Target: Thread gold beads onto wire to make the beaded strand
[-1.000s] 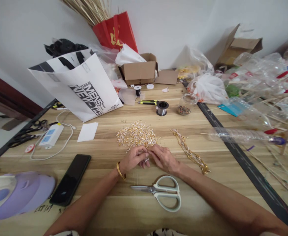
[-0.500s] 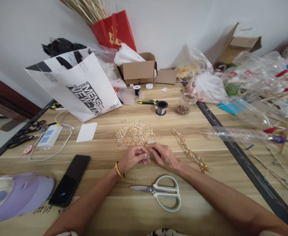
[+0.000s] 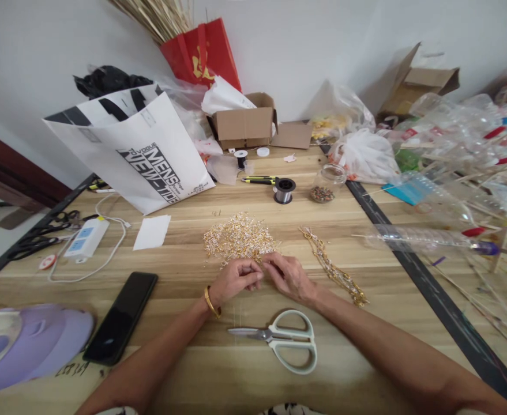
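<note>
My left hand [image 3: 239,278], with a gold bangle [image 3: 211,301] at the wrist, is curled closed at the near edge of a pile of small gold and silver beads [image 3: 238,236]. Facing it, my right hand [image 3: 288,276] pinches thumb and fingers together, the fingertips of both hands almost meeting. Whatever lies between the fingers is too small or hidden to make out. A pair of scissors [image 3: 294,340] with pale handles lies just below the hands, blades pointing left. To the right of my right hand lies a bundle of gold beaded strands [image 3: 337,271].
Behind the pile stand a spool of wire [image 3: 284,190], a yellow-black cutter [image 3: 258,180] and a glass jar [image 3: 323,187] of beads. At left are a phone [image 3: 121,318], a purple cap [image 3: 41,346], a power strip [image 3: 86,239] and a white paper bag [image 3: 149,155]. Plastic bottles [image 3: 452,173] crowd the right.
The fingers of my left hand have curled in a little more, and the small shiny thing at its fingertips no longer shows. My right hand stays almost in place.
</note>
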`<state>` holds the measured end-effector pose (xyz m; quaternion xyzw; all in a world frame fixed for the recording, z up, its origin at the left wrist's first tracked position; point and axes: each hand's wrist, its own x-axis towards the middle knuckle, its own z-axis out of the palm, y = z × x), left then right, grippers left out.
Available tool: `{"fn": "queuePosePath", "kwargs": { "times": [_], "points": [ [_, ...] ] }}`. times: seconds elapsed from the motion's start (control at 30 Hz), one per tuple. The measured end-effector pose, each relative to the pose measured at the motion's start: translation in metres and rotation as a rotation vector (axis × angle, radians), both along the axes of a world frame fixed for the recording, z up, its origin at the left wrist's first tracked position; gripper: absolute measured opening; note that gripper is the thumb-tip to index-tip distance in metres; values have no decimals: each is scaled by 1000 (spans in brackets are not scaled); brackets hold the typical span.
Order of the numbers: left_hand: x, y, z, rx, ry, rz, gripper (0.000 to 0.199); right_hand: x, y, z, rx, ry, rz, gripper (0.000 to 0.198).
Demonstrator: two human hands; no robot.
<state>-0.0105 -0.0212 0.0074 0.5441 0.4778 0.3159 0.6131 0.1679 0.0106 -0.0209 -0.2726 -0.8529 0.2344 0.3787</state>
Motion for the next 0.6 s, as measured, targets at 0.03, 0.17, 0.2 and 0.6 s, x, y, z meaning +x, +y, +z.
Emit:
{"fn": "queuePosePath", "kwargs": {
  "times": [0.03,0.17,0.2,0.6],
  "points": [
    [0,0,-1,-3,-3,1,35,0,0,0,4,2,0,11],
    [0,1,-2,-14,-9,10,36,1,0,-1,18,11,23,11],
    [0,1,-2,-14,-10,10,36,1,0,-1,18,13,32,11],
    [1,1,-4,-29,-25,21,32,3,0,2,-75,-7,12,12]
  ]
}}
